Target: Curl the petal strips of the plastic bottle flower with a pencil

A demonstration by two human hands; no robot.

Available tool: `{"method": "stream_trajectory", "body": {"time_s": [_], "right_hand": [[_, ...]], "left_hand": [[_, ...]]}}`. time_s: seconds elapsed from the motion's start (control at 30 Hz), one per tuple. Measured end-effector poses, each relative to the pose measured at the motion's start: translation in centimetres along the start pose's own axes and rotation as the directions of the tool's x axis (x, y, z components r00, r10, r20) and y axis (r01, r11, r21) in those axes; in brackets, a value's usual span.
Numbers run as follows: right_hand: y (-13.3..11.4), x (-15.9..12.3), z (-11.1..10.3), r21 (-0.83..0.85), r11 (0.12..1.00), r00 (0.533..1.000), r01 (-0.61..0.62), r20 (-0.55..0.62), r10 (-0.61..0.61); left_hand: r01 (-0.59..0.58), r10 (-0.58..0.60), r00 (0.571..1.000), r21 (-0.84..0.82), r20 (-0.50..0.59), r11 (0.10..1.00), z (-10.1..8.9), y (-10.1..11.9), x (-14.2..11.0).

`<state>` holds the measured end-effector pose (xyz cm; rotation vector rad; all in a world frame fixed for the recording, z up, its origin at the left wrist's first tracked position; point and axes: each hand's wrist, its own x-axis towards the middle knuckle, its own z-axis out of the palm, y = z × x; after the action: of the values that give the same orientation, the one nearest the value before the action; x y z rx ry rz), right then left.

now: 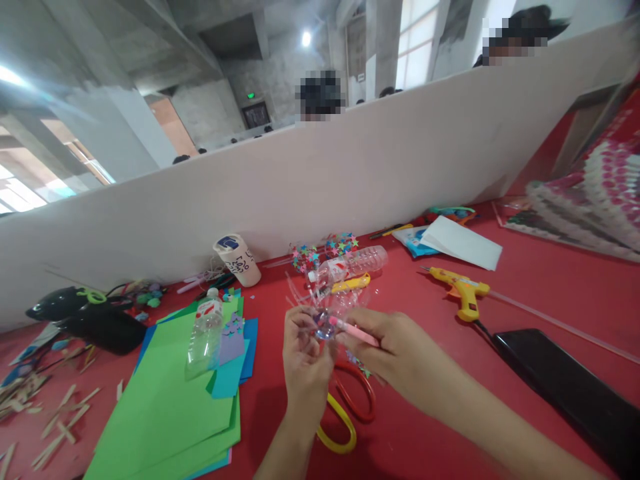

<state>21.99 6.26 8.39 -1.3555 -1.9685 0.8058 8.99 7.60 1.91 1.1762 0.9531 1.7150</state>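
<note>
Near the middle of the red table, my left hand [306,357] is closed on a clear plastic piece [325,327], with thin clear strips fanning out above it. It looks like part of a cut bottle, though my fingers cover much of it. My right hand [393,343] pinches a pink pen [363,335], its tip pointed at the plastic piece and seemingly touching it. Below my hands lie red and yellow loop handles [345,440], apparently of scissors. Just beyond are a yellow utility knife [351,283] and a clear bottle [357,261] on its side.
Green and blue sheets [165,393] lie left under another bottle [205,333]. A white cup [237,260] stands by the white partition [320,180]. Wood sticks [65,427] are scattered left. A yellow glue gun [463,293] and a black case [565,393] lie right.
</note>
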Motion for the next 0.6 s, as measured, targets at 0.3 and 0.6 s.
{"method": "stream_trajectory", "body": {"time_s": [0.3,0.6], "right_hand": [[0.04,-0.02,0.39,-0.047,0.999,0.995,0.026,-0.090,-0.031],[0.05,0.08,0.87,-0.097,0.995,0.978,0.013,-0.206,-0.033]], "left_hand": [[0.070,-0.070,0.997,-0.010,0.024,0.997,-0.14,0.01,-0.28],[0.026,-0.025,0.999,-0.029,0.043,0.999,-0.05,0.24,-0.11]]}}
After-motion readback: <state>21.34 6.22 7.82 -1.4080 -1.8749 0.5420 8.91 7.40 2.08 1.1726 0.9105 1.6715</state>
